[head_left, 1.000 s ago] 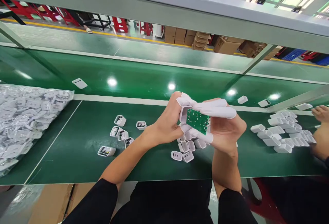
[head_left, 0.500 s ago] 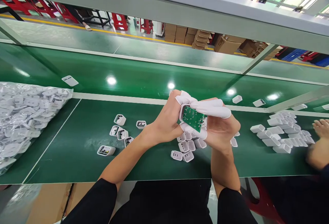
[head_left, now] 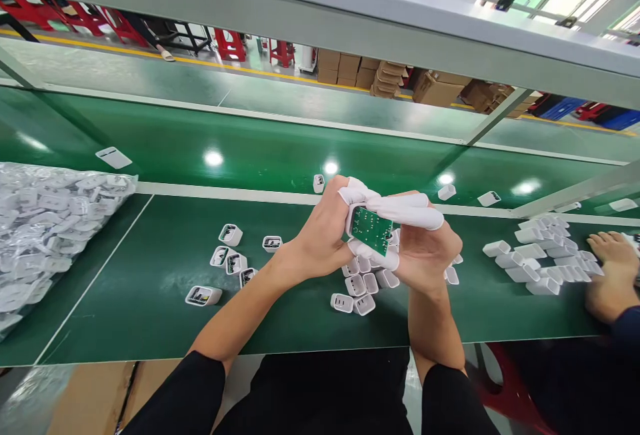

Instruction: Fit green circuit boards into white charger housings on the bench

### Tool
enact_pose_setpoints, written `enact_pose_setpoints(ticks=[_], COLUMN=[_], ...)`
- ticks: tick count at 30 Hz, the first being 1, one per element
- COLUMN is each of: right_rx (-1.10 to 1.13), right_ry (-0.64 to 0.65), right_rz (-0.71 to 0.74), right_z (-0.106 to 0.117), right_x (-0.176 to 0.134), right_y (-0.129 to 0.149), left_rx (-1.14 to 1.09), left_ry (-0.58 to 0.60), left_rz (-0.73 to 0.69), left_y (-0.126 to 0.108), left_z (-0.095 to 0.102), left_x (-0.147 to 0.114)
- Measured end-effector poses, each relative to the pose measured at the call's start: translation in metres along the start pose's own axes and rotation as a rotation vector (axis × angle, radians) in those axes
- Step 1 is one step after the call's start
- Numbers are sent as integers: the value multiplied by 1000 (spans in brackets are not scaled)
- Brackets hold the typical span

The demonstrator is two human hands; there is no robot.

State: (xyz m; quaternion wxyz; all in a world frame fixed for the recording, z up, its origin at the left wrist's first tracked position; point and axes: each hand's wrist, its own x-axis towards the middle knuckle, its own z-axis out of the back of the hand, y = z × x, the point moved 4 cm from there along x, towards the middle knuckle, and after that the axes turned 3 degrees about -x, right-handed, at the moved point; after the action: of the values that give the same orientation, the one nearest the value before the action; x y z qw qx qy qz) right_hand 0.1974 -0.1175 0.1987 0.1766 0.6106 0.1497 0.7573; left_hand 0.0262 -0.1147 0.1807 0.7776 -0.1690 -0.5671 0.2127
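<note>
In the head view my left hand (head_left: 325, 228) is closed around a white charger housing (head_left: 349, 219), gripping its side. My right hand (head_left: 425, 242) pinches a green circuit board (head_left: 371, 230), whose solder side faces me; the board sits at the mouth of the housing, apparently partly inside it. White cots cover several fingertips. Below my hands, white charger housings (head_left: 355, 285) stand in a cluster, some with slots facing up. Left of my left forearm lie several open chargers (head_left: 203, 296) with parts showing inside.
A clear plastic bag of white parts (head_left: 60, 222) lies at the left. Rows of white housings (head_left: 543, 255) stand at the right, beside a co-worker's hand (head_left: 613, 252). Past the white rail, a green belt (head_left: 260, 162) carries scattered white pieces. A shelf beam (head_left: 320, 15) spans above.
The white pieces on the belt have shifted left, and one is now visible beside my left hand. The co-worker's hand has come further into view. My hands hold nearly the same pose.
</note>
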Motion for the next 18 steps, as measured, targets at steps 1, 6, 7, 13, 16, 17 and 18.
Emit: enact_pose_setpoints(ticks=[1, 6, 7, 13, 16, 17, 18], right_rx=[1, -34, -43, -95, -121, -125, -129], right_ry=[0, 11, 10, 30, 47, 50, 53], right_rz=[2, 5, 5, 2, 11, 12, 11], right_z=[0, 1, 1, 3, 3, 3, 3], right_x=[-1, -1, -1, -1, -2, -2, -2], right_y=[-1, -1, -1, -1, -1, -2, -2], left_rx=[4, 7, 2, -20, -16, -12, -6], left_ry=[4, 8, 6, 7, 14, 12, 11], left_rz=[-4, -15, -17, 1, -3, -7, -13], left_y=[0, 0, 0, 3, 4, 4, 4], left_z=[0, 1, 1, 0, 0, 0, 0], left_x=[0, 1, 0, -1, -1, 0, 0])
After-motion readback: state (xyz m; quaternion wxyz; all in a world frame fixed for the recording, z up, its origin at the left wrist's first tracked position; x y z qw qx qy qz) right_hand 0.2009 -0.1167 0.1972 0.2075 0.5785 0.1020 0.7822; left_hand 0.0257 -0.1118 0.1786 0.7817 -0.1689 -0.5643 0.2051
